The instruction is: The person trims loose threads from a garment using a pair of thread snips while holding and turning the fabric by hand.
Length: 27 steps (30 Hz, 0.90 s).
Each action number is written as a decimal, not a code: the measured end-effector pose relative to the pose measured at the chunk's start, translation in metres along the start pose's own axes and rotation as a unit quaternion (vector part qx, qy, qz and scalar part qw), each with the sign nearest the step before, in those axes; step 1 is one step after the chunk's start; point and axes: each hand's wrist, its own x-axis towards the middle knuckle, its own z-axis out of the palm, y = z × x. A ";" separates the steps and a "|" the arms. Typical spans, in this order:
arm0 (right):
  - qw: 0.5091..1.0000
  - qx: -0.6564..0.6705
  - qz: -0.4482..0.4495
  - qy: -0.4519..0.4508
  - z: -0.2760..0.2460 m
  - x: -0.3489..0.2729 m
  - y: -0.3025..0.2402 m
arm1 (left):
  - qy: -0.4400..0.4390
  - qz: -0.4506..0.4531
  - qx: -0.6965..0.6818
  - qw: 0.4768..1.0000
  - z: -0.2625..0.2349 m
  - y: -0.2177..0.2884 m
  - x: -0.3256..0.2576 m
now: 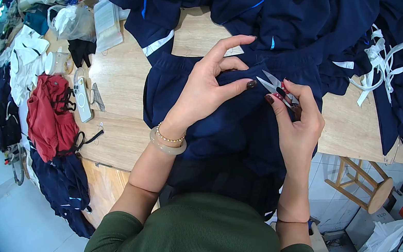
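Pinched between the thumb and fingers of the left hand (pixel 205 92) is a fold of a dark navy garment (pixel 222 124) with a gathered waistband, spread over the near edge of the wooden bench (pixel 120 77), while small metal thread snips (pixel 276 87) are gripped in the right hand (pixel 298 125), blades parted just beside that fold. More navy clothes (pixel 261 4) are heaped behind, white straps (pixel 385 62) lie to the right, and a phone (pixel 82 95) and red cloth (pixel 52 114) to the left. Both forearms are raised from the lower edge, wrists bent inward.
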 end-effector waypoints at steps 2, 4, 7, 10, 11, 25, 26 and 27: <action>1.000 0.002 -0.003 0.001 0.000 0.000 0.000 | -0.007 0.005 0.012 1.000 0.000 0.000 0.000; 1.000 -0.004 -0.011 0.004 0.001 0.000 -0.001 | -0.003 0.009 0.022 1.000 0.000 0.000 0.000; 0.999 -0.019 -0.026 0.006 0.001 0.001 -0.001 | -0.006 0.010 0.036 0.999 0.000 0.000 0.000; 0.999 -0.030 -0.036 0.006 0.001 0.001 0.000 | 0.006 -0.006 0.016 1.000 0.002 0.001 -0.001; 0.999 -0.031 -0.039 0.006 0.001 0.001 0.000 | 0.006 -0.007 0.016 1.000 0.002 0.001 -0.001; 1.000 -0.007 -0.017 0.002 0.000 0.001 0.001 | 0.004 -0.005 0.002 1.000 0.002 0.001 -0.001; 1.000 -0.013 -0.020 0.004 0.000 0.001 0.000 | 0.004 -0.004 0.002 1.000 0.002 0.001 -0.001; 1.000 -0.014 -0.021 0.004 0.000 0.001 -0.001 | 0.004 -0.005 0.002 1.000 0.002 0.001 -0.002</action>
